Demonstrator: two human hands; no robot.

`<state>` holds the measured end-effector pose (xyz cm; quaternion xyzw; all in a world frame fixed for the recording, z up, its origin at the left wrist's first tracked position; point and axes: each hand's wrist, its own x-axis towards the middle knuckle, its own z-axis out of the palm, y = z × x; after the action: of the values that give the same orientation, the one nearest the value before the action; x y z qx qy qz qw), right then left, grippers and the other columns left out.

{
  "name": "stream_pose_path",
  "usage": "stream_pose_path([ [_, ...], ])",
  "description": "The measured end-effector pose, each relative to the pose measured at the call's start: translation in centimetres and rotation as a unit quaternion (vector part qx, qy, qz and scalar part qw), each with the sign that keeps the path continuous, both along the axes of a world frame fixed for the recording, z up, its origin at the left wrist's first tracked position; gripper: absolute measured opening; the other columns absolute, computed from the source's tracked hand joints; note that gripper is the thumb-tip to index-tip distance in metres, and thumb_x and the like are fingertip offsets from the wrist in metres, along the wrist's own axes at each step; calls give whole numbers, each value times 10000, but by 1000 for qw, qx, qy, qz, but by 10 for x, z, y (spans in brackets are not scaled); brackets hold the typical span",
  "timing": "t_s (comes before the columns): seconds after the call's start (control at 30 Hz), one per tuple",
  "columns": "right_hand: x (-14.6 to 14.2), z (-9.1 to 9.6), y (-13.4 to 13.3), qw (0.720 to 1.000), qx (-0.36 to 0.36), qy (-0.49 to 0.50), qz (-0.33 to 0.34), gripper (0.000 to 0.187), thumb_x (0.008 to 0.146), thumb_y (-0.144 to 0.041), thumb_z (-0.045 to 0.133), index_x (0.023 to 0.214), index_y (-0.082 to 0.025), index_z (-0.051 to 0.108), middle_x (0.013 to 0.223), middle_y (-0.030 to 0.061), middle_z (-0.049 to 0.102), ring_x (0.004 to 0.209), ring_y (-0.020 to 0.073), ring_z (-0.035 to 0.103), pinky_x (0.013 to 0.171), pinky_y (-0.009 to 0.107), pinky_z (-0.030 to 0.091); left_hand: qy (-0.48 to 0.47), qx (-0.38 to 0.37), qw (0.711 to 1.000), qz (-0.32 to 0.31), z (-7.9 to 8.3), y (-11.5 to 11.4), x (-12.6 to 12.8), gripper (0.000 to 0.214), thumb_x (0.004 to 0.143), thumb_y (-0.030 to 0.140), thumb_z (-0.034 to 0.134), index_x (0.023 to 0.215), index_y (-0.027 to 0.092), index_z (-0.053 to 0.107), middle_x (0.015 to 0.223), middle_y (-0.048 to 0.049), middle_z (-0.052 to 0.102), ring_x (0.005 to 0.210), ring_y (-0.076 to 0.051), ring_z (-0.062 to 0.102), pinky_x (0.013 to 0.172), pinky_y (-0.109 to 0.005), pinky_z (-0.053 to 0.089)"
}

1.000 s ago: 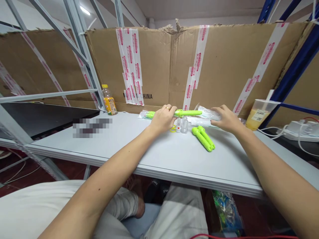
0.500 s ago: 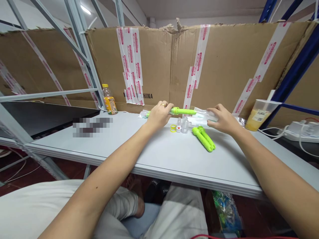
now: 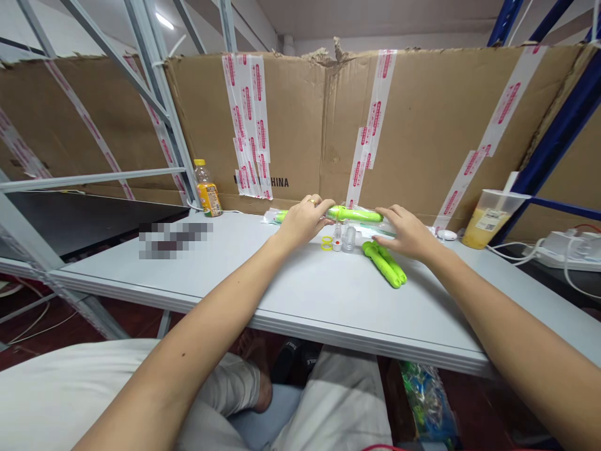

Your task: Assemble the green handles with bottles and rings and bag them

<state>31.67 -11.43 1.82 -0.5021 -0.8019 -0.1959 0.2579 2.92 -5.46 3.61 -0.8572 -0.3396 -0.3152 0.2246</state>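
My left hand (image 3: 305,220) is closed around the end of a long lime-green tube (image 3: 357,214) that lies partly inside a clear plastic bag (image 3: 382,224) at the back of the white table (image 3: 291,294). My right hand (image 3: 406,233) grips the bag over the tube's other end. In front of the tube sit a yellow ring (image 3: 326,243), a small red-and-white cap (image 3: 336,244) and a small clear bottle (image 3: 348,238). Two more lime-green tubes (image 3: 385,263) lie side by side just below my right hand.
A taped cardboard wall (image 3: 413,125) closes the back of the table. An orange drink bottle (image 3: 206,191) stands at the back left, a plastic cup of yellow drink (image 3: 488,219) at the back right beside a white power strip (image 3: 563,247). Metal shelf posts (image 3: 159,106) rise on the left.
My right hand has slid left along the bag toward the tube's end. The tube now sits further inside the bag. My left hand has stayed put.
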Motion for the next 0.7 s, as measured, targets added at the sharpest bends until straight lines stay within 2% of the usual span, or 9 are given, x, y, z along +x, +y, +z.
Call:
stream_pose_path([
  [0.13, 0, 0, 1, 1000, 7, 22, -14, 576, 862, -458, 565, 1361, -174, 514, 1136, 150, 591, 1063, 328, 584, 918, 456, 483, 13, 5, 999, -30, -1, 0, 2, 331, 951, 231, 501, 1281, 202, 518, 1106, -109, 568, 1023, -241, 514, 830, -362, 491],
  [0.27, 0, 2, -2, 999, 8, 42, -11, 529, 855, -433, 571, 1326, -193, 543, 1120, 140, 598, 1055, 324, 590, 903, 449, 487, 31, 15, 998, -55, -3, 0, 5, 459, 910, 33, 368, 1352, 131, 447, 1147, -141, 557, 1029, -244, 483, 925, -392, 464],
  [0.43, 2, 2, -2, 999, 18, 39, -3, 474, 850, -403, 573, 1275, -194, 569, 1077, 129, 601, 1025, 317, 588, 883, 443, 485, 15, 3, 997, -82, -1, -1, 4, 386, 915, 70, 392, 1287, 130, 478, 1155, -154, 568, 1046, -263, 488, 930, -427, 462],
  [0.7, 3, 2, -1, 999, 19, 33, 3, 447, 845, -366, 574, 1255, -190, 581, 1062, 129, 604, 1011, 311, 585, 879, 435, 486, 2, -3, 997, -80, 1, 1, 0, 410, 882, 50, 428, 1269, 158, 511, 1154, -138, 582, 1069, -258, 510, 917, -407, 474],
])
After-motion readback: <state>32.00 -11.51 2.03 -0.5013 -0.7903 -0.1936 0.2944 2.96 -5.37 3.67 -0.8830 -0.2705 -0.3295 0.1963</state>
